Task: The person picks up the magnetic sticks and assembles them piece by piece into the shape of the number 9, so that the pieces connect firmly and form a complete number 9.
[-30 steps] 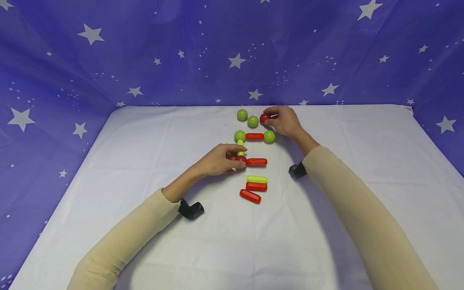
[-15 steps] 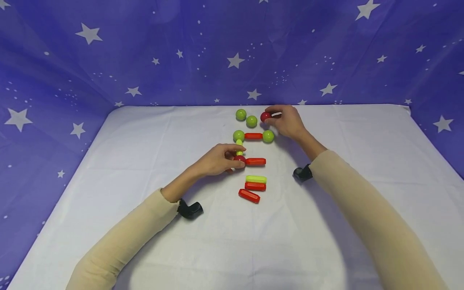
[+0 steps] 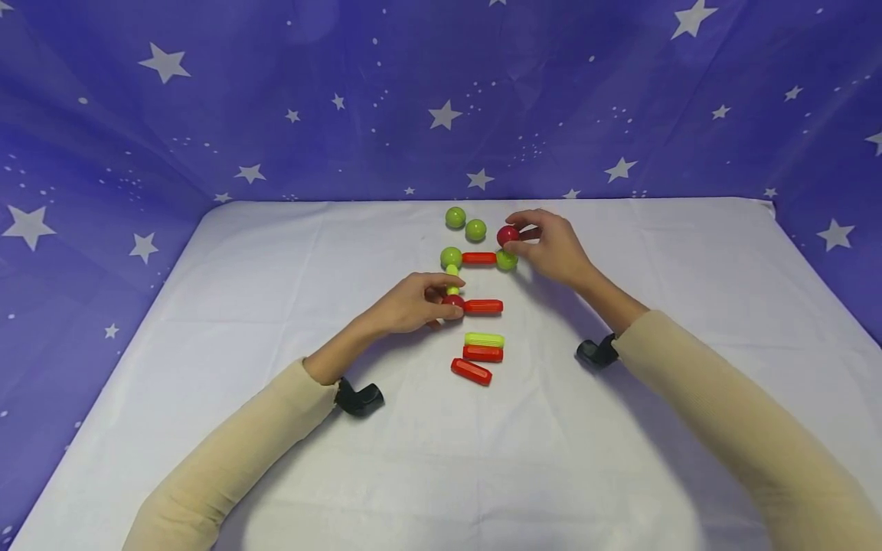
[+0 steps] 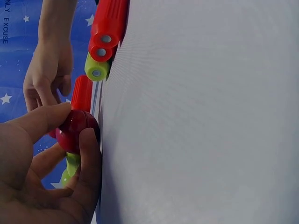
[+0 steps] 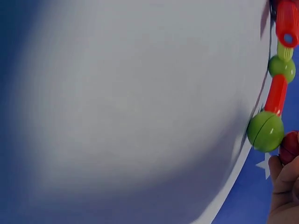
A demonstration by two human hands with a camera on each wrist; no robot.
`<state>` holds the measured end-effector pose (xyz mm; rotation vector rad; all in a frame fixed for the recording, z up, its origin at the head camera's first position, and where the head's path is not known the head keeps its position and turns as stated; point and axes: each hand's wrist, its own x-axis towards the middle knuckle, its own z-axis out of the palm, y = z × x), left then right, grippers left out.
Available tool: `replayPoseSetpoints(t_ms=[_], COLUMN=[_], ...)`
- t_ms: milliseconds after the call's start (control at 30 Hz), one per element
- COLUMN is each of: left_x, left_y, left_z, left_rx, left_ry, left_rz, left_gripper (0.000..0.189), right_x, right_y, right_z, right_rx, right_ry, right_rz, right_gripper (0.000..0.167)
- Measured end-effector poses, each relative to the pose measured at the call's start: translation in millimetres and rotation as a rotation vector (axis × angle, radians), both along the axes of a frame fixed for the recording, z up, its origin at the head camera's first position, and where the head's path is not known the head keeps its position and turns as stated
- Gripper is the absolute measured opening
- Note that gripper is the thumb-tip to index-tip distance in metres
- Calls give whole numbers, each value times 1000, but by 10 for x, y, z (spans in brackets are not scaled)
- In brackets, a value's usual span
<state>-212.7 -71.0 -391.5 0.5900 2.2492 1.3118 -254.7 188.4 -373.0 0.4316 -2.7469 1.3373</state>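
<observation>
My left hand (image 3: 413, 304) pinches a red ball (image 4: 77, 130) between thumb and fingers. That ball joins a red rod (image 3: 484, 306) to its right and a yellow-green rod (image 3: 452, 280) behind it. The latter runs to a green ball (image 3: 451, 258), from which another red rod (image 3: 478, 259) leads right to a second green ball (image 3: 507, 260). My right hand (image 3: 553, 246) grips a second red ball (image 3: 507, 236) just behind that right-hand green ball. In the right wrist view this red ball shows only partly at the edge, close beside the green ball (image 5: 266, 131); whether they touch I cannot tell.
Two loose green balls, one farther back (image 3: 455, 217) and one nearer (image 3: 475, 229), lie near the table's far edge. In front of the assembly lie a loose yellow-green rod (image 3: 485, 339) and two red rods, one beside it (image 3: 483, 353), one angled (image 3: 472, 372). A starry blue cloth (image 3: 331, 115) hangs behind.
My right hand has lifted the red ball away from the loose green balls and brought it toward me, behind the assembly's right green ball. The left hand has kept its hold.
</observation>
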Motion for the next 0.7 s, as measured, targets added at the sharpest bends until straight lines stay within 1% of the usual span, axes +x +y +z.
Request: replayPoseSetpoints(t_ms=[300,533,700], left_x=[0,-4,-5], left_y=[0,3,5], left_z=[-3,-8,-9], left_rx=[5,4,1], left_ry=[-1,-4,-2], left_rz=[2,5,7], left_gripper=[50,49,49], right_x=[254,453,564], right_y=[14,50,66], right_z=[-9,-16,-5], right_rx=[14,34,50], right_ry=[26,-3,-35], right_rz=[32,69,96], right_gripper=[37,32,31])
